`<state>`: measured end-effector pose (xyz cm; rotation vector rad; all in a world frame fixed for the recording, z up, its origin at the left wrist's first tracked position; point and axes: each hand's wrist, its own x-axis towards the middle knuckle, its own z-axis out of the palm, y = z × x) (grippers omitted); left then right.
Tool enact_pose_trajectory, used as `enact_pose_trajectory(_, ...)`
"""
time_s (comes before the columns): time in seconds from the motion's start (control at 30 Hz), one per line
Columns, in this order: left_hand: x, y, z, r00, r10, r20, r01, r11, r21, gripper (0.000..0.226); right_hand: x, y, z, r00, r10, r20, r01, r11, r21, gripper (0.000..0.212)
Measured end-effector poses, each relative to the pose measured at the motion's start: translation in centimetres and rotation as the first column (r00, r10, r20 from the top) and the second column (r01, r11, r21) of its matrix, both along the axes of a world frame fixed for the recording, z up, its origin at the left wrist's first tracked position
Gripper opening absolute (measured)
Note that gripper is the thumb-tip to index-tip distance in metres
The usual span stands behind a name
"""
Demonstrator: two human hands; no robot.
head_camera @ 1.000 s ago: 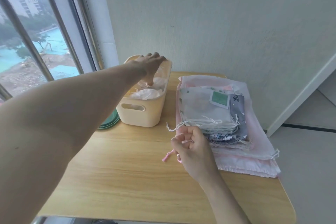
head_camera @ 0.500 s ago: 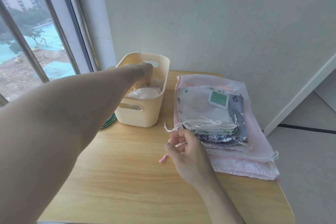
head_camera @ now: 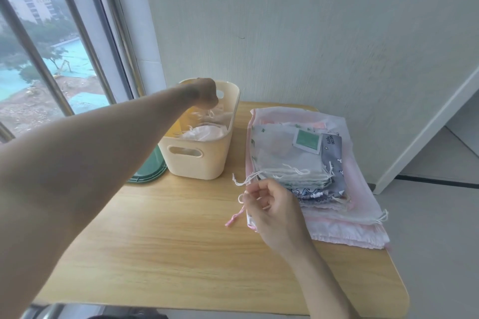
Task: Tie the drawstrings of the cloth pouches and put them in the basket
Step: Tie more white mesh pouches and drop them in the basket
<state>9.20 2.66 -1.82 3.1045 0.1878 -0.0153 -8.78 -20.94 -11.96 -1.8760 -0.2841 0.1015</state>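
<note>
Person's left hand reaches over cream basket, fingers curled down, grip hidden, tied pouches below it | right hand pinches white drawstring, fingers curled | untied pouch stack just beyond right hand on wooden table | pink cord left of right hand

Light wooden table, rounded corners, against a pale wall. Dark green lid-like item lying flat at its left edge. Metal-framed window to the left; grey floor to the right.
</note>
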Motion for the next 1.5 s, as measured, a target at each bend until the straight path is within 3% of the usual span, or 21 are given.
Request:
enact_pose_trajectory(0.07, -0.8, -0.7, 1.2, 0.989, 0.013, 0.144, 0.004, 0.993, -0.118, 0.015, 0.2, -0.6, 0.5, 0.997, -0.065, 0.032, 0.063, 0.997, 0.055, 0.007)
enact_pose_trajectory(0.17, -1.8, -1.6, 2.6, 0.945, -0.017, 0.326, 0.076, 0.983, -0.17, 0.016, 1.0, -1.8, 0.9, 0.983, -0.167, 0.073, 0.161, 0.984, 0.077, 0.01)
enact_pose_trajectory(0.23, -3.8, -3.2, 3.2, 0.908, -0.08, 0.411, 0.19, 0.953, -0.235, 0.022, 1.4, -2.6, 0.9, 0.968, -0.226, 0.108, 0.22, 0.974, 0.063, 0.011)
enact_pose_trajectory(0.33, -8.6, -7.8, 2.5, 0.833, -0.255, 0.49, 0.447, 0.833, -0.326, 0.02, 1.9, -3.5, 1.1, 0.914, -0.337, 0.228, 0.339, 0.94, 0.031, 0.009)
enact_pose_trajectory(0.43, -11.4, -11.1, -1.1, 0.83, -0.377, 0.411, 0.523, 0.781, -0.34, 0.023, 2.6, -4.2, 1.1, 0.848, -0.436, 0.3, 0.448, 0.894, 0.033, 0.009)
enact_pose_trajectory(0.57, -12.9, -13.1, -6.2, 0.922, -0.377, 0.091, 0.386, 0.873, -0.298, 0.059, 3.0, -4.9, 0.6, 0.801, -0.481, 0.355, 0.517, 0.856, -0.008, 0.012)
enact_pose_trajectory(0.73, -13.0, -13.4, -9.2, 0.948, -0.308, 0.076, 0.314, 0.878, -0.362, 0.054, 3.4, -5.7, -0.2, 0.882, -0.373, 0.286, 0.443, 0.865, -0.237, 0.046)
enact_pose_trajectory(0.87, -13.2, -12.9, -9.8, 0.942, -0.272, 0.198, 0.33, 0.863, -0.383, 0.041, 3.4, -6.1, 0.0, 0.911, -0.347, 0.222, 0.401, 0.871, -0.283, 0.057)
enact_pose_trajectory(1.13, -15.2, -11.0, -7.2, 0.875, -0.146, 0.461, 0.395, 0.765, -0.508, 0.018, 3.6, -6.2, 0.0, 0.903, -0.358, 0.236, 0.415, 0.87, -0.267, 0.031)
enact_pose_trajectory(1.3, -17.9, -9.3, -7.3, 0.894, -0.086, 0.44, 0.337, 0.776, -0.533, 0.017, 2.2, -5.6, 1.1, 0.933, -0.189, 0.308, 0.237, 0.963, -0.128, 0.026)
enact_pose_trajectory(1.37, -19.1, -8.8, -8.0, 0.897, -0.09, 0.432, 0.337, 0.771, -0.54, 0.014, 1.9, -5.2, 0.9, 0.945, -0.089, 0.314, 0.148, 0.974, -0.169, 0.017)
enact_pose_trajectory(1.5, -21.0, -8.0, -9.8, 0.905, -0.099, 0.414, 0.332, 0.771, -0.543, 0.018, 2.1, -4.6, -0.6, 0.979, 0.039, 0.201, 0.034, 0.937, -0.348, 0.029)
